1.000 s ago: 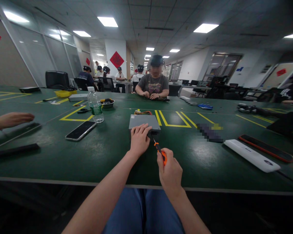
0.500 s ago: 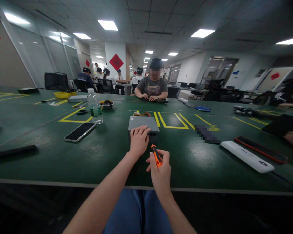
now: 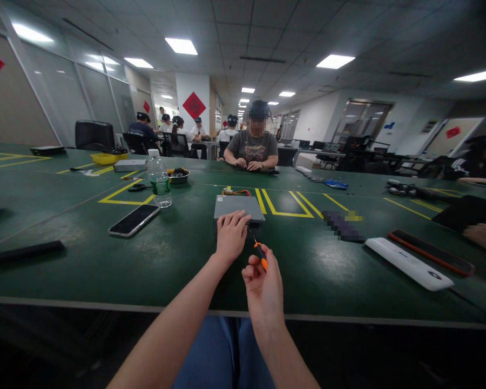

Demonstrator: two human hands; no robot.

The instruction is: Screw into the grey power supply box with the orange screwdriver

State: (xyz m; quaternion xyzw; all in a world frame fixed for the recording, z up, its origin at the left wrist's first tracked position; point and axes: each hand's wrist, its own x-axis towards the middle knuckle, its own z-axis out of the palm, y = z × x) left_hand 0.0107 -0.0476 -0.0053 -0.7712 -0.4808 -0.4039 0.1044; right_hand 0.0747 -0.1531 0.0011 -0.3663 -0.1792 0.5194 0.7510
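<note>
A grey metal computer power supply unit (image 3: pixel 238 203) lies on the green table in front of me, its cables bunched behind it. My left hand (image 3: pixel 231 235) grips its near left part, fingers bent over the top and the thumb side towards the front face. In my right hand (image 3: pixel 265 275), closed around the handle, is an orange and black screwdriver (image 3: pixel 261 254). Its thin shaft points up and left to the unit's front face, near the dark socket. Whether the tip touches a screw is too small to tell.
Left of the unit are a phone (image 3: pixel 133 220), a water bottle (image 3: pixel 161 186) and a metal bowl (image 3: pixel 179 175). To the right lie a white power bank-like device (image 3: pixel 407 263) and a dark orange-edged bar (image 3: pixel 431 252). Across the table a person (image 3: pixel 253 151) works.
My right hand has turned, its wrist rolling so more of the inner side shows, and the screwdriver handle tilts further right. My left hand stays on the power supply unit.
</note>
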